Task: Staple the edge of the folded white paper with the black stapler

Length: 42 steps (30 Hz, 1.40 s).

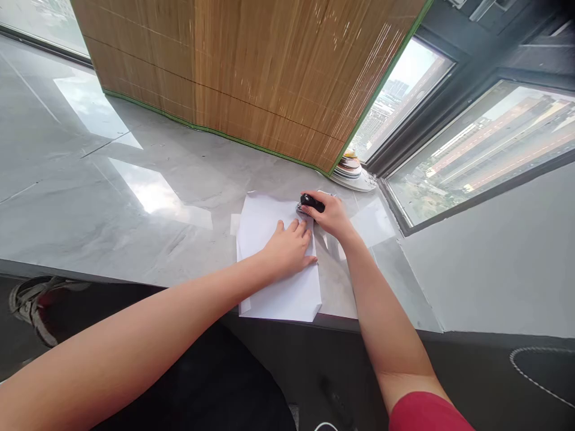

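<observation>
A: Head cam, our only view. What've we got in the R hand?
B: Our right hand (331,212) has fingers and thumb wrapped round a black stapler (314,204), w/ a silvery part at its L end. Firm grasp, approx. We can't tell if its halves are pressed together.
A: Loc. of stapler?
B: Far R corner of the white paper (281,299). Can't tell if the paper edge sits betw. its halves.
A: L hand?
B: Our left hand (290,248) is palm down on the paper, fingers spread, grasping nothing. It's just L of and nearer than the stapler.
A: Paper's posn.?
B: On the grey marbled counter (179,251), reaching its near edge. Near R corner is creased; far edge looks uneven.
A: Surroundings, quick?
B: Far side: bamboo blind (251,78) w/ green trim, bottom edge by the counter. Far R: stack of plates (350,175) beside the blind's corner, near the window frame (417,131). R of that, white wall (494,263). Near R, we note a red sleeve (426,412). Near L, below counter lvl., a shoe (33,308), partly in shadow.
</observation>
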Motion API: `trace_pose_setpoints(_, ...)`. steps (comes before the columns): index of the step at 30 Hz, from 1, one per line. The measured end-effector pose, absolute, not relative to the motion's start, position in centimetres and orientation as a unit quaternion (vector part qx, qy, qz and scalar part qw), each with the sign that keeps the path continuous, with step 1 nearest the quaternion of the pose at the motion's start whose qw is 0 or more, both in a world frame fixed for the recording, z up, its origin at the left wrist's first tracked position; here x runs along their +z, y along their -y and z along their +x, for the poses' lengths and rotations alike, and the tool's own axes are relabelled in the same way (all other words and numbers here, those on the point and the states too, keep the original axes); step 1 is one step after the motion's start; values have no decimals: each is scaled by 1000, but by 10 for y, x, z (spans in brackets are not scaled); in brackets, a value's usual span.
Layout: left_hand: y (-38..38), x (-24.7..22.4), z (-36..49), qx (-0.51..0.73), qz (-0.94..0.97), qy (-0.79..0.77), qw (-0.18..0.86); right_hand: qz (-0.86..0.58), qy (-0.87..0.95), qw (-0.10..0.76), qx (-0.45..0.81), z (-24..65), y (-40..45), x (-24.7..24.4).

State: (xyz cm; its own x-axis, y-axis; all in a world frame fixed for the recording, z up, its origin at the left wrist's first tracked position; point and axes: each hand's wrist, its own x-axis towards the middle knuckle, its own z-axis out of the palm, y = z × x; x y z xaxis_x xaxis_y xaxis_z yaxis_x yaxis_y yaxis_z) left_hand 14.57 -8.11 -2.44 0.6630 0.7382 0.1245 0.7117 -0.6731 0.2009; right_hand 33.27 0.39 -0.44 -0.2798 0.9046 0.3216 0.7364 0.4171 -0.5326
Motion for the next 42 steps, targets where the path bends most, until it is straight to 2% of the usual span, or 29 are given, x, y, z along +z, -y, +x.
trace_pose_setpoints(5, 83, -24, 146, 101, 909, -398, 66, -532, 783, 303, 112, 329, -4, -6)
trace_pose_setpoints(16, 84, -26, 150, 109, 894, -432, 51, -528, 786, 292, 135, 327, -3, -6)
trace_pose_setpoints(26, 85, -29, 152, 120, 894, -431, 33, -549, 792, 255, 84, 317, -1, -6)
trace_pose_setpoints(34, 86, -27, 153, 126, 892, -432, 35, -577, 790, 204, 38, 313, 1, -9)
trace_pose_setpoints(42, 85, -27, 152, 122, 892, -434, 36, -590, 802, 86, -28, 294, 8, -2)
